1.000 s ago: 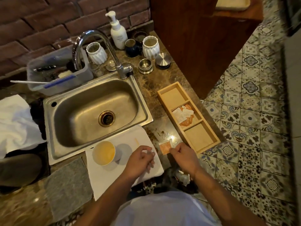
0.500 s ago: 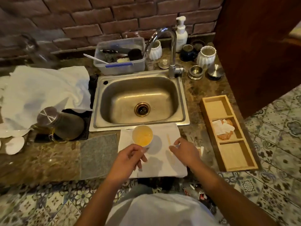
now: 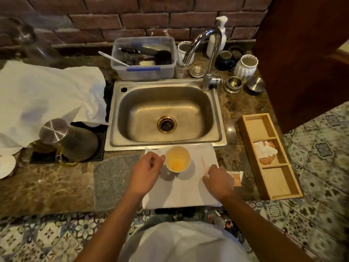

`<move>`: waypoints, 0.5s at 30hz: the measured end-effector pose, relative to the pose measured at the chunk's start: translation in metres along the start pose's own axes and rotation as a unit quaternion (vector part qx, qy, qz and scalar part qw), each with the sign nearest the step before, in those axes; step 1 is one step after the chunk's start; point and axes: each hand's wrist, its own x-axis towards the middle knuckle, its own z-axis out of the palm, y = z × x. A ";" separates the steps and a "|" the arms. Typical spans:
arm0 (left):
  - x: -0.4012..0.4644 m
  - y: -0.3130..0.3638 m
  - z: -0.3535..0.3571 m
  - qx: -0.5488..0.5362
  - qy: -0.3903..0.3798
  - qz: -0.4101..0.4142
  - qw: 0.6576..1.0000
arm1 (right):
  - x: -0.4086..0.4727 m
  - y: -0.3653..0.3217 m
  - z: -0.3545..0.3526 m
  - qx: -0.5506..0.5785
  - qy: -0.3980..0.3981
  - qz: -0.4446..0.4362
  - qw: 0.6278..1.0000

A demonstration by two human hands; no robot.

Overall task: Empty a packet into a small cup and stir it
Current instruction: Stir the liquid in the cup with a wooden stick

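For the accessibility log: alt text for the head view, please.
Left hand touches a small white cup of yellow liquid on a white cloth before a steel sink; right hand reaches a thin wooden stirrer.

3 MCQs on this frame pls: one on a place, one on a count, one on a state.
1. Where does the small cup stand?
A. in the sink
B. on the white cloth in front of the sink
C. in the wooden tray

2. How many compartments has the wooden tray?
A. two
B. three
C. five

3. What state is the stir stick in?
A. lying flat on the cloth beside the cup
B. standing in the cup
C. held up by the left hand

Answers:
1 B, the cloth shows all round the cup's base.
2 B, two dividers split the tray.
3 A, the stick lies right of the cup, by the right hand; the left hand is at the cup.
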 end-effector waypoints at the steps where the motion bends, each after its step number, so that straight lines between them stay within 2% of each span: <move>1: 0.004 0.001 0.000 0.015 -0.002 0.011 1.000 | 0.000 0.000 0.000 -0.004 -0.001 0.005 1.000; 10: 0.022 -0.003 0.000 0.079 -0.074 0.047 0.993 | -0.001 -0.005 0.001 -0.047 -0.024 0.065 0.997; 15: 0.024 -0.008 -0.002 0.078 -0.089 0.052 0.992 | -0.005 -0.006 0.004 -0.050 -0.033 0.094 0.994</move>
